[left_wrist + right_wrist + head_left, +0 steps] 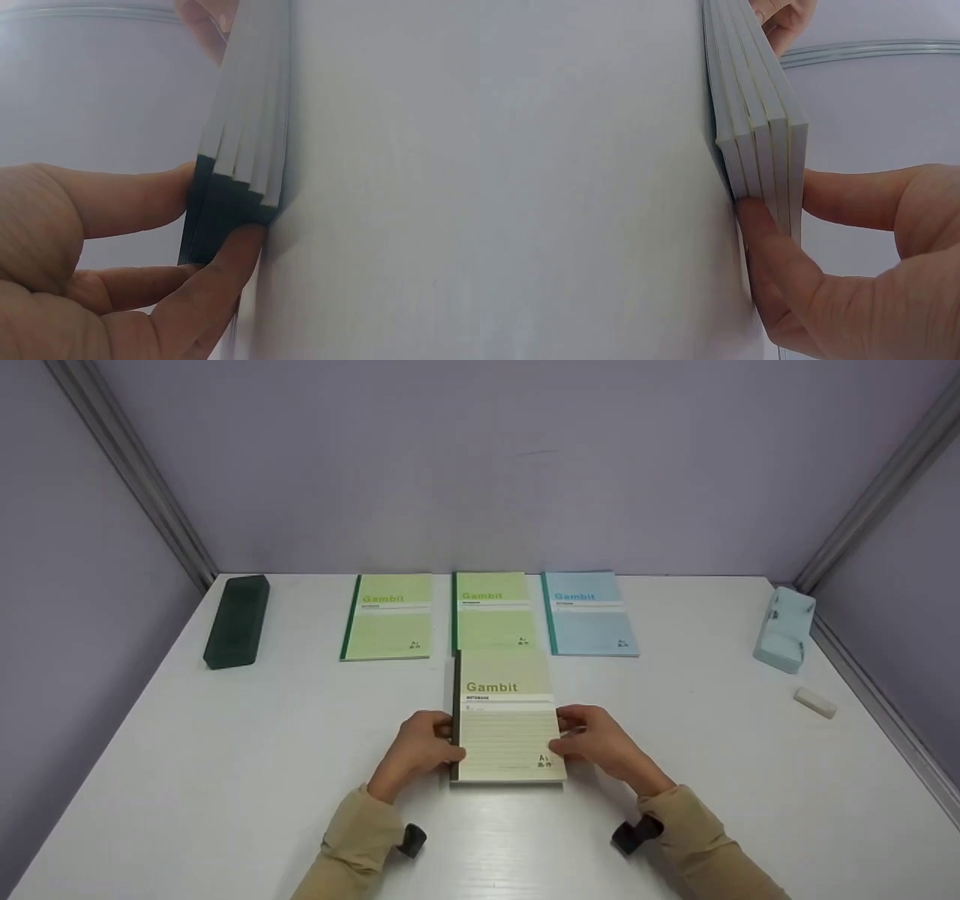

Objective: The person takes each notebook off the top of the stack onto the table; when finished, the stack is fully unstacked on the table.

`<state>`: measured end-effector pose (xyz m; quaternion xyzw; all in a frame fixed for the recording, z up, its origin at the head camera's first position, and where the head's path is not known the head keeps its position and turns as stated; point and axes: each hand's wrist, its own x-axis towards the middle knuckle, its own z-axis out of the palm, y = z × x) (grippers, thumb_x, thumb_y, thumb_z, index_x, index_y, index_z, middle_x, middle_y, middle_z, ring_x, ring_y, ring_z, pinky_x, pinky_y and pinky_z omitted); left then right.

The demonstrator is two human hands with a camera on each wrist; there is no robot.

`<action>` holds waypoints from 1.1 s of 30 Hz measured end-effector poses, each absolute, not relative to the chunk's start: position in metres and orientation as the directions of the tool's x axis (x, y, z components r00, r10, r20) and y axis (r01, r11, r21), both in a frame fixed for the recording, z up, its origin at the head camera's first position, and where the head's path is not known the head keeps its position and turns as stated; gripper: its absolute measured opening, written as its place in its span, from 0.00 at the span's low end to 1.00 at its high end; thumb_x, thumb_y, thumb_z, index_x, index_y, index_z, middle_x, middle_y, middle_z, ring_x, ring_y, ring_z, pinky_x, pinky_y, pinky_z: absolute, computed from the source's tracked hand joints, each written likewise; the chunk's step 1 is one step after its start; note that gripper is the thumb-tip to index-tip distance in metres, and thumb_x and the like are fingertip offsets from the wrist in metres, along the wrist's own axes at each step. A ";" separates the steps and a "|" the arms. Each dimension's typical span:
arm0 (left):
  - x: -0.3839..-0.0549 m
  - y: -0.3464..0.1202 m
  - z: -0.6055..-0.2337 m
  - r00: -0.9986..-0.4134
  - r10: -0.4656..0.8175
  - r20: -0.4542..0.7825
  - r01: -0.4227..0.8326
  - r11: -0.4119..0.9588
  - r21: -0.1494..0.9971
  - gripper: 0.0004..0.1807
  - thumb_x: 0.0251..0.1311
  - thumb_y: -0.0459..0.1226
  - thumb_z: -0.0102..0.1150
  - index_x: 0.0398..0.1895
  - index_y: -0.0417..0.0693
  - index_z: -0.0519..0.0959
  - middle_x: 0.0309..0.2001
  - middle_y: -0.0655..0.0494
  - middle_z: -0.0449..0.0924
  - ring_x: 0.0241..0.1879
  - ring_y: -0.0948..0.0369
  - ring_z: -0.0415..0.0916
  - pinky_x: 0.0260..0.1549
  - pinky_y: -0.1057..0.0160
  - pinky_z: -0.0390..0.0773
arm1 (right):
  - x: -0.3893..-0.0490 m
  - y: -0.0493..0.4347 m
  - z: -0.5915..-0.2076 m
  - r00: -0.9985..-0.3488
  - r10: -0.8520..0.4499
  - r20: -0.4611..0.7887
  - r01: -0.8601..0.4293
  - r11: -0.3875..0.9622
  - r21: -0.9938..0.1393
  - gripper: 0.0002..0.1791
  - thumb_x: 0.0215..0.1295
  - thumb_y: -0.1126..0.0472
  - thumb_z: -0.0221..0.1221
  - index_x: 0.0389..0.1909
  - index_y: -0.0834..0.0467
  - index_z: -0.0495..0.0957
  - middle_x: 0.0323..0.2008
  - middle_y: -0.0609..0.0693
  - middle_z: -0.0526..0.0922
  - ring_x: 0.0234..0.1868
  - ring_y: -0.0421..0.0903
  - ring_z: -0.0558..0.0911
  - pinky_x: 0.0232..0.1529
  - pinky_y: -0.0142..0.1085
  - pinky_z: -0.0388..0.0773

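A stack of several notebooks (508, 727), with a pale yellow one on top, is held between my two hands near the middle of the table. My left hand (420, 748) grips its dark spine side, thumb on the top cover and fingers curled at the side. On the page-edge side, my right hand (604, 741) grips it the same way. Both wrist views show the layered edges, slightly staggered: the dark spines (225, 214) on the left and the white page edges (769, 161) on the right. The stack's far end overlaps the middle green notebook (491, 611) in the head view.
Beside that notebook lie another green notebook (390, 619) and a blue notebook (591, 615). A dark green case (237, 621) is at the far left. At the right are a light blue case (784, 630) and a white eraser-like block (814, 702). Walls border the white table (225, 780).
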<state>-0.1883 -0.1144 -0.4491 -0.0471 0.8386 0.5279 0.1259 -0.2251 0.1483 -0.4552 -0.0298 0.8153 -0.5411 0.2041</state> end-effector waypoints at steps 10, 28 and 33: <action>-0.188 -0.116 -0.448 -0.955 0.067 -0.290 -0.242 0.394 0.887 0.23 0.47 0.24 0.61 0.51 0.29 0.75 0.39 0.45 0.80 0.36 0.57 0.75 0.33 0.61 0.78 | -0.224 0.150 -0.456 -0.914 -0.296 -0.278 0.152 0.385 -0.910 0.31 0.55 0.72 0.63 0.60 0.71 0.68 0.46 0.60 0.76 0.42 0.49 0.76 0.40 0.38 0.79; -0.187 -0.118 -0.444 -0.943 0.028 -0.331 -0.275 0.495 0.824 0.18 0.49 0.30 0.64 0.45 0.32 0.75 0.35 0.48 0.78 0.34 0.58 0.75 0.34 0.61 0.76 | -0.225 0.151 -0.458 -0.923 -0.276 -0.267 0.146 0.393 -0.908 0.31 0.53 0.72 0.64 0.60 0.71 0.68 0.46 0.59 0.76 0.43 0.50 0.75 0.40 0.37 0.78; -0.185 -0.119 -0.442 -0.938 0.039 -0.344 -0.274 0.522 0.808 0.12 0.52 0.32 0.63 0.38 0.36 0.74 0.31 0.49 0.76 0.29 0.58 0.73 0.29 0.63 0.74 | -0.225 0.152 -0.457 -0.921 -0.288 -0.261 0.134 0.393 -0.910 0.31 0.53 0.72 0.64 0.60 0.72 0.69 0.46 0.60 0.76 0.43 0.50 0.75 0.40 0.37 0.77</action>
